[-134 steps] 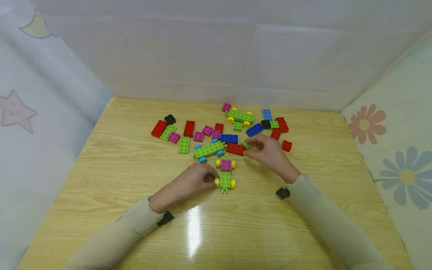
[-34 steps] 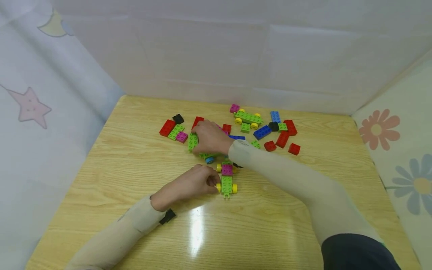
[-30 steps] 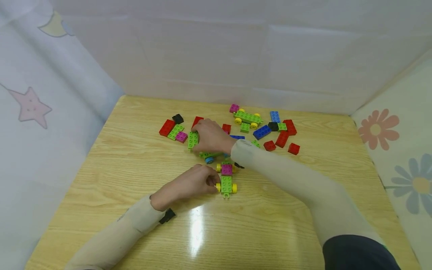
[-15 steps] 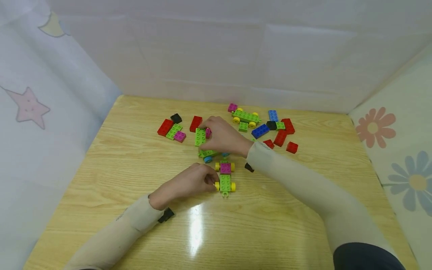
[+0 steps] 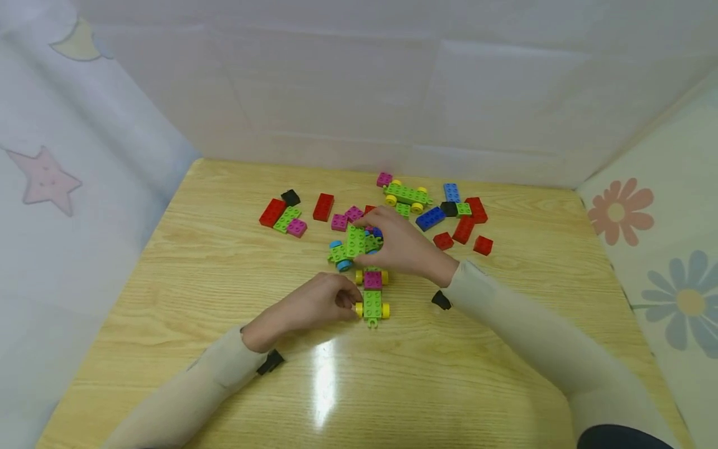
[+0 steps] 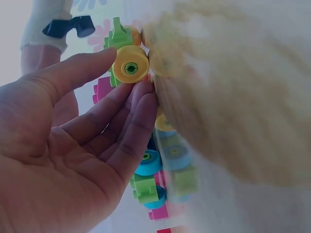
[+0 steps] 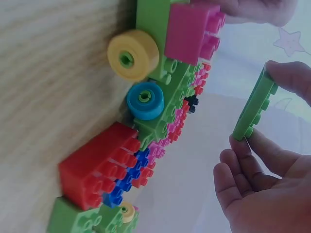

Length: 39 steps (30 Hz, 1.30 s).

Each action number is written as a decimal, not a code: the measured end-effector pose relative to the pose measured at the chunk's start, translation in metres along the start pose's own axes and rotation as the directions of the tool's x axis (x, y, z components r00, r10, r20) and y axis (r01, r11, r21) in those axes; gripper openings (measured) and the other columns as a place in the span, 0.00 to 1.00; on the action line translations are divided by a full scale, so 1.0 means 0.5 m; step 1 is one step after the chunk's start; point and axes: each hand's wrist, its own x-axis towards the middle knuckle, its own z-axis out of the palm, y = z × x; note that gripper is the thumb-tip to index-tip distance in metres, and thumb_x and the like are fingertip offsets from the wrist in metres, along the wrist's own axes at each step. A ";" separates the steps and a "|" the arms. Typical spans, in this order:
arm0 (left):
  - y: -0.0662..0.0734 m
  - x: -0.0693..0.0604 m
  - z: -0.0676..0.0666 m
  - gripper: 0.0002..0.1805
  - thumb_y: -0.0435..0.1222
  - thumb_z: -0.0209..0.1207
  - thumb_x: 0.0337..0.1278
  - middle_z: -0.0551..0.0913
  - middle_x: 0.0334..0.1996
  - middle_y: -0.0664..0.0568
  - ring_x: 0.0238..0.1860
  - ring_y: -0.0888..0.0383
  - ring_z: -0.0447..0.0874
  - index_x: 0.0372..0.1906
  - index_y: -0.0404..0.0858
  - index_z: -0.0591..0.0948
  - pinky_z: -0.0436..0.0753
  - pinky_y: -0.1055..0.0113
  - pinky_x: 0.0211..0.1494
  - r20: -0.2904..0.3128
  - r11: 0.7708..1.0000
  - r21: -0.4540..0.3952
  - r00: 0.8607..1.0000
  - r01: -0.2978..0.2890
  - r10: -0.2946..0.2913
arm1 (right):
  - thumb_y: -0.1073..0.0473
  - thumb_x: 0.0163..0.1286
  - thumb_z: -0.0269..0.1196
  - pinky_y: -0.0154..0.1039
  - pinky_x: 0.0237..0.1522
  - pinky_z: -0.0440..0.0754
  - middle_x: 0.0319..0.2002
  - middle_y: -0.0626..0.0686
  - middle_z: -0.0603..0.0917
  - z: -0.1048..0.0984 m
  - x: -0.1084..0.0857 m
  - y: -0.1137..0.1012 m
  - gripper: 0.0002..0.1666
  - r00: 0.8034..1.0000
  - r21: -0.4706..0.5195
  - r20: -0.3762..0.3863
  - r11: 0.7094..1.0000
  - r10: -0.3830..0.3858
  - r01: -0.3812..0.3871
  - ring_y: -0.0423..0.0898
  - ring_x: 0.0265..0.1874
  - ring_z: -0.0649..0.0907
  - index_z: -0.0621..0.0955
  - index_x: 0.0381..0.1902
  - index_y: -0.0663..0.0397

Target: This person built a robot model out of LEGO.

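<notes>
My left hand [image 5: 311,305] pinches a yellow wheel [image 6: 130,64] of a small green toy car base [image 5: 373,304] between thumb and fingers. This base stands on the table with yellow wheels, and a magenta brick [image 5: 373,280] sits on its far part. Between the thumb and fingertips of my right hand [image 5: 412,246] is a thin green building brick [image 7: 252,107], held up off the table. In the head view that brick hangs over a green car base with blue wheels [image 5: 338,254], partly covering it. The hand hides some bricks behind it.
Red [image 5: 323,207], magenta [image 5: 339,222], blue [image 5: 430,218] and black bricks [image 5: 290,197] lie scattered behind the hands. A longer green car base with yellow wheels [image 5: 405,194] stands near the back edge. A fabric wall [image 5: 359,100] borders the wooden table [image 5: 224,280].
My right hand reached left across the pile, lifted the thin green brick there and brought it back right and nearer. My left hand stays at the yellow wheel.
</notes>
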 end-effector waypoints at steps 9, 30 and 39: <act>-0.003 -0.006 0.000 0.13 0.34 0.78 0.67 0.95 0.46 0.50 0.43 0.65 0.90 0.53 0.35 0.93 0.90 0.71 0.51 -0.027 1.000 -0.015 1.000 -0.009 0.009 | 0.44 0.68 0.82 0.62 0.78 0.79 0.77 0.55 0.77 0.014 -0.062 0.018 0.44 1.000 0.002 0.004 1.000 0.004 -0.004 0.58 0.77 0.75 0.81 0.77 0.47; -0.041 0.007 0.020 0.12 0.39 0.78 0.69 0.94 0.43 0.54 0.40 0.65 0.89 0.52 0.39 0.93 0.90 0.67 0.47 -0.041 0.998 0.011 0.997 -0.057 0.058 | 0.46 0.67 0.82 0.68 0.81 0.75 0.78 0.55 0.77 0.058 -0.128 0.042 0.43 0.998 0.032 0.050 0.999 0.032 -0.034 0.60 0.81 0.74 0.81 0.77 0.47; -0.004 -0.004 0.008 0.11 0.34 0.78 0.67 0.94 0.42 0.51 0.40 0.66 0.87 0.50 0.36 0.93 0.90 0.68 0.49 -0.041 1.000 0.010 0.999 -0.006 0.007 | 0.46 0.66 0.83 0.68 0.82 0.73 0.79 0.54 0.77 0.064 -0.133 0.041 0.43 0.999 0.042 0.045 0.999 0.017 -0.018 0.60 0.82 0.72 0.81 0.76 0.46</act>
